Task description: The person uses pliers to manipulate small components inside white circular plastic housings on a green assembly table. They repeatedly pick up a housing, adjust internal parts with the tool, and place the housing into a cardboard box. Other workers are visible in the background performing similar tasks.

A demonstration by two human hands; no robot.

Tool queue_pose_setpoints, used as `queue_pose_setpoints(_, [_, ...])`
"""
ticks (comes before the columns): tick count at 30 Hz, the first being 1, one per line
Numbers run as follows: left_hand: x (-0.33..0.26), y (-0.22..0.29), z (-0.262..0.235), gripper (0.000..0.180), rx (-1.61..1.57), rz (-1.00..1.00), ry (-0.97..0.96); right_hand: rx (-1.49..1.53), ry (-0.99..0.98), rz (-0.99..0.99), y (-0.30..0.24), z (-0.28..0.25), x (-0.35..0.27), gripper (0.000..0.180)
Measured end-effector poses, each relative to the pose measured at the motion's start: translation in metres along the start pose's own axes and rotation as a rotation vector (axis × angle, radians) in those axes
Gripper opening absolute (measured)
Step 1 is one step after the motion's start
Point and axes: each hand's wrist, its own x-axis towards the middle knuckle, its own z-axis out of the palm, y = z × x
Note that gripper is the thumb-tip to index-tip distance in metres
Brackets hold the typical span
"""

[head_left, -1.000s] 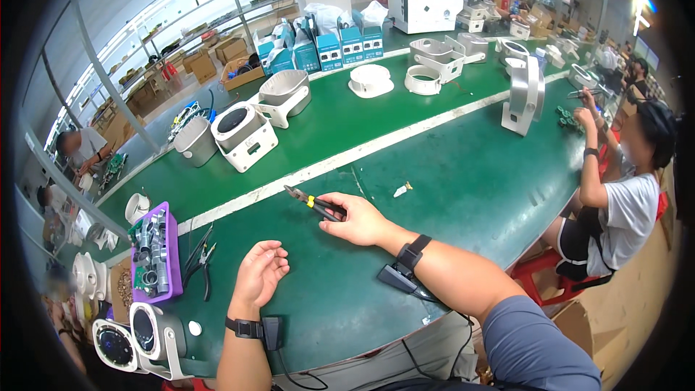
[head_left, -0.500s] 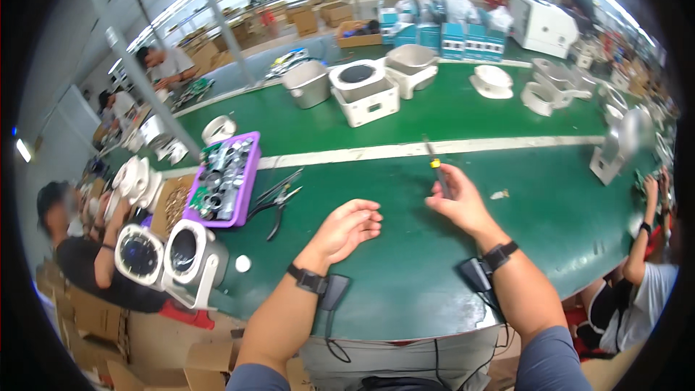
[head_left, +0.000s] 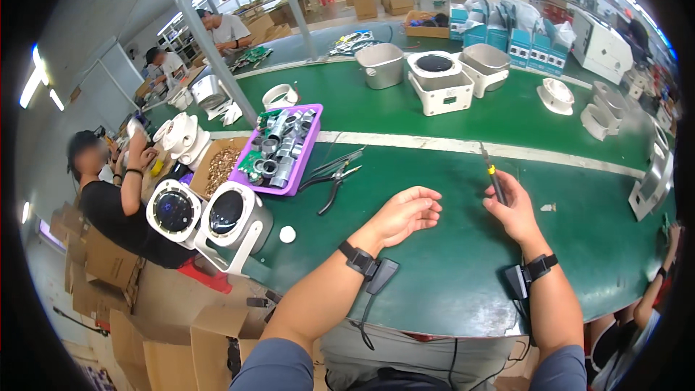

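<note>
The green surface is now seen further to its left than a second ago, so that a purple tray of metal parts, two white housings at the near left edge and pliers have been brought into view. The screwdriver, earlier laid low over the surface, is now raised and clamped in the right hand. The left hand is held open, apparently empty, just above the surface, apart from the right.
</note>
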Motion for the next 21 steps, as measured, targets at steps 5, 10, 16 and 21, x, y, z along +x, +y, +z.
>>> queue_pose_setpoints(5, [-0.0005,-0.0043,-0.0024,0.019,-0.017,-0.007,-0.001,-0.037,-0.006,0.004,0.0014,0.0009,-0.0032,0.070])
queue_pose_setpoints(10, [0.0015,-0.0027,-0.0022,0.016,-0.021,0.003,0.000,-0.002,0.006,0.009,-0.0017,0.0060,-0.0027,0.066])
queue_pose_setpoints(16, [0.0011,-0.0025,-0.0004,0.017,-0.003,0.002,0.009,-0.017,-0.007,0.017,-0.0057,0.0072,-0.0044,0.067])
queue_pose_setpoints(21, [0.0014,-0.0038,-0.0027,0.017,-0.006,0.001,-0.006,-0.072,0.002,0.011,-0.0017,0.0080,-0.0031,0.067])
